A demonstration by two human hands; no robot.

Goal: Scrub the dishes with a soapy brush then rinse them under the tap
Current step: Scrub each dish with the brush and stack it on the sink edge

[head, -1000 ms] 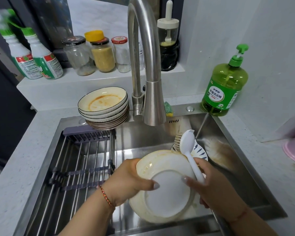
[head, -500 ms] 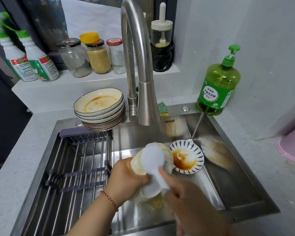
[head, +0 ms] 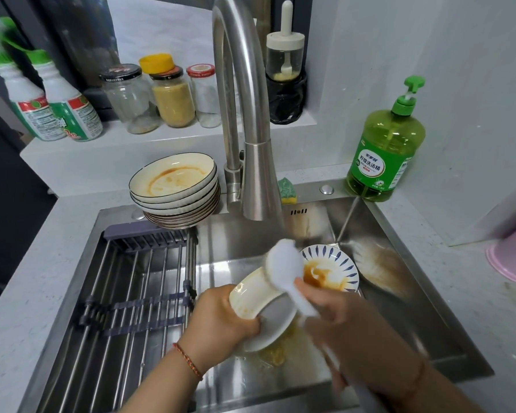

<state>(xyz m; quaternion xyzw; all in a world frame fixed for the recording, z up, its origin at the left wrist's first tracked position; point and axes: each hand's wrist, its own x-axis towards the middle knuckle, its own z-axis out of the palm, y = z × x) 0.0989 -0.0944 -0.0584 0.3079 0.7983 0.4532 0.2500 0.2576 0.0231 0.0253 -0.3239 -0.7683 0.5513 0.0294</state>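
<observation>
Over at nine o'clock of the sink (head: 423, 296), the drying rack (head: 137, 293) sat across the left half of the basin, and at about eleven o'clock a stack of dirty bowls (head: 173, 186) waited on the rim with orange sauce in the top one. Dead centre, my left hand (head: 221, 320) had its fingers curled round the edge of a cream plate (head: 262, 305), holding it tilted up on its side above the sink floor. That grip looked about right to me: glazed ceramic with soap and grease on it is slippery and chips easily, so I'd want thumb and fingers clamped on the rim, not the flat face. Moderately heavy too, I'd guess, so no loose pinching.

Just right of that, my right hand (head: 343, 320) was wrapped round the handle of the white brush (head: 283, 263), its head up against the plate's top edge at twelve o'clock. It was blurry, so I couldn't tell exactly how the fingers sat. Behind it at one o'clock lay a blue-striped bowl (head: 337, 269) with brown sauce, unwashed. The tap (head: 251, 114) rose above the middle, and the green soap bottle (head: 385, 150) stood at two o'clock on the counter.
</observation>
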